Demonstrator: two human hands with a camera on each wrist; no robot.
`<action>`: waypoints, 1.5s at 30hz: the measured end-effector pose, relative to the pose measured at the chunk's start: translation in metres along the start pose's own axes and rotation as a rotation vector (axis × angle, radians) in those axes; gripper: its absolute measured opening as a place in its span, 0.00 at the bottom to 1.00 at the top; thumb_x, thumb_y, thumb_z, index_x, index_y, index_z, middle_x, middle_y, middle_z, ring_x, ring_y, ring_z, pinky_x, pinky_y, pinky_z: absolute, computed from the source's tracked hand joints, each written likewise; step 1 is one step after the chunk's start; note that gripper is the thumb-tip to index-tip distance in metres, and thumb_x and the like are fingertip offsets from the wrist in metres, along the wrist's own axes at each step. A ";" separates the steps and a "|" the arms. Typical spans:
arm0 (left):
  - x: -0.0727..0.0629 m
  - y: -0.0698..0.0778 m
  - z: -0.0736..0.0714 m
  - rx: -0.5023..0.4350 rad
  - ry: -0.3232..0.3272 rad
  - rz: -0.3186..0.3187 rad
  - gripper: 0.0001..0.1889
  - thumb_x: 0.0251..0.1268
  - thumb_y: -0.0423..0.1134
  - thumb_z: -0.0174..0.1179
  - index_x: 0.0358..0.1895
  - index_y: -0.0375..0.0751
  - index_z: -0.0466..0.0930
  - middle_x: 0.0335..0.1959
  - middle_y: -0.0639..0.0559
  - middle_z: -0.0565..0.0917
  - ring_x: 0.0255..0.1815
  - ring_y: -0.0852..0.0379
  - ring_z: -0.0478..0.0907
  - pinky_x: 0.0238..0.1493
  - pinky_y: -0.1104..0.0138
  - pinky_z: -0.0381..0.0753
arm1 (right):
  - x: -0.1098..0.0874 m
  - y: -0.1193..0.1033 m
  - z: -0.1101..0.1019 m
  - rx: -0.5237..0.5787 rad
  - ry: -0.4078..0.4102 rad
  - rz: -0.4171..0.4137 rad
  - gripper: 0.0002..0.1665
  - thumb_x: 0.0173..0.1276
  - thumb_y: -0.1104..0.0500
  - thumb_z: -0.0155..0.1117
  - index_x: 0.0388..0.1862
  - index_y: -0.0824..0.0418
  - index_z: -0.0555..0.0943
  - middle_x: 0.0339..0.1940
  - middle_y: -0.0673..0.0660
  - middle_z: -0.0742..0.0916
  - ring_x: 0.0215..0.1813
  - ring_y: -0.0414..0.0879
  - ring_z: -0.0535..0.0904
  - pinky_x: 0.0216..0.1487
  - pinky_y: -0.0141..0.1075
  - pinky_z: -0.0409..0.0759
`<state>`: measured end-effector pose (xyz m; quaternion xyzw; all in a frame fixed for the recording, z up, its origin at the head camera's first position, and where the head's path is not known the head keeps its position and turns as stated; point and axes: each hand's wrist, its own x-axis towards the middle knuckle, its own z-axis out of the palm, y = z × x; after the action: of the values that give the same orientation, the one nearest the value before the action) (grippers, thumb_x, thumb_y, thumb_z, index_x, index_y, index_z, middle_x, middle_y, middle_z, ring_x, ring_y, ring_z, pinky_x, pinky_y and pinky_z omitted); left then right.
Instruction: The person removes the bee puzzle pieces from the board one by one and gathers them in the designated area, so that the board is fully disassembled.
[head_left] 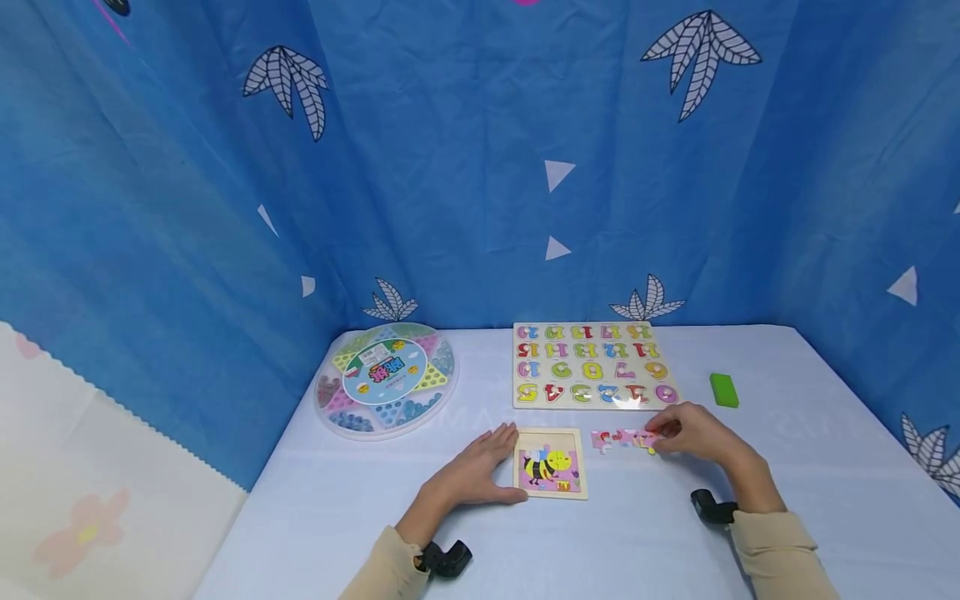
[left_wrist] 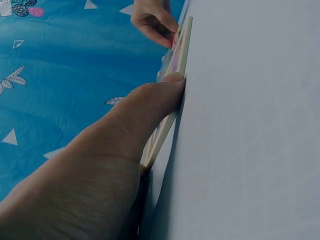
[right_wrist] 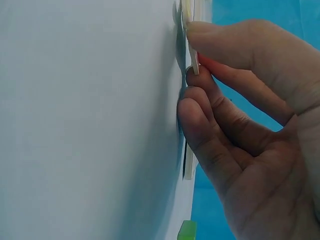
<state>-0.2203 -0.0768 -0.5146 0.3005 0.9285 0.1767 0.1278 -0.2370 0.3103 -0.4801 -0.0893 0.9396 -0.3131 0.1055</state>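
A square wooden jigsaw tray point(head_left: 551, 495) with a yellow-and-black bee picture lies on the table, its upper part bare wood. My left hand point(head_left: 480, 471) is spread along the tray's left side, fingers near the top corner and thumb at the bottom edge. In the left wrist view the thumb point(left_wrist: 150, 102) touches the tray's edge. To the right of the tray, my right hand point(head_left: 688, 432) pinches a thin jigsaw piece point(right_wrist: 195, 62) between thumb and fingers. Loose pink jigsaw pieces point(head_left: 602, 440) lie just left of that hand.
Behind the tray lies a wooden number puzzle board point(head_left: 596, 360). A round Chinese checkers set point(head_left: 386, 381) sits at the back left, and a green block point(head_left: 723, 390) at the right. A blue patterned curtain point(head_left: 480, 167) hangs along the table's back edge.
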 end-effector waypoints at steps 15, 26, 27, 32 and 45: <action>0.001 -0.002 0.000 0.003 0.003 0.017 0.53 0.55 0.71 0.57 0.78 0.43 0.51 0.80 0.53 0.51 0.82 0.56 0.45 0.81 0.57 0.50 | -0.001 0.006 -0.008 -0.008 -0.019 -0.012 0.17 0.53 0.62 0.76 0.43 0.63 0.87 0.36 0.53 0.86 0.38 0.45 0.74 0.35 0.27 0.78; 0.000 0.001 -0.004 -0.011 0.003 0.015 0.53 0.55 0.70 0.58 0.78 0.43 0.51 0.80 0.54 0.51 0.82 0.56 0.45 0.81 0.57 0.49 | 0.001 0.006 -0.008 -0.015 -0.021 0.015 0.19 0.51 0.63 0.77 0.44 0.64 0.86 0.36 0.53 0.85 0.38 0.46 0.73 0.34 0.28 0.77; 0.000 0.001 -0.004 -0.013 0.003 0.015 0.53 0.55 0.70 0.58 0.78 0.43 0.51 0.80 0.54 0.51 0.82 0.56 0.45 0.81 0.58 0.49 | 0.001 0.006 -0.008 -0.009 -0.019 0.018 0.19 0.50 0.63 0.77 0.44 0.64 0.86 0.36 0.53 0.85 0.38 0.46 0.73 0.34 0.28 0.77; -0.001 -0.001 -0.002 -0.012 0.003 0.014 0.53 0.56 0.70 0.58 0.78 0.43 0.51 0.80 0.54 0.51 0.82 0.56 0.45 0.81 0.58 0.49 | 0.000 0.009 -0.005 0.025 -0.018 0.028 0.18 0.51 0.64 0.76 0.44 0.65 0.86 0.35 0.53 0.85 0.38 0.46 0.73 0.34 0.27 0.77; 0.001 -0.001 -0.002 -0.017 -0.004 -0.009 0.52 0.56 0.71 0.57 0.78 0.45 0.50 0.80 0.56 0.50 0.82 0.58 0.44 0.81 0.58 0.48 | 0.001 0.012 -0.005 0.018 -0.008 0.051 0.19 0.54 0.62 0.76 0.45 0.64 0.86 0.36 0.54 0.84 0.39 0.47 0.73 0.35 0.29 0.76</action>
<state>-0.2219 -0.0775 -0.5133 0.2955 0.9282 0.1832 0.1328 -0.2402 0.3224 -0.4830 -0.0654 0.9383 -0.3185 0.1180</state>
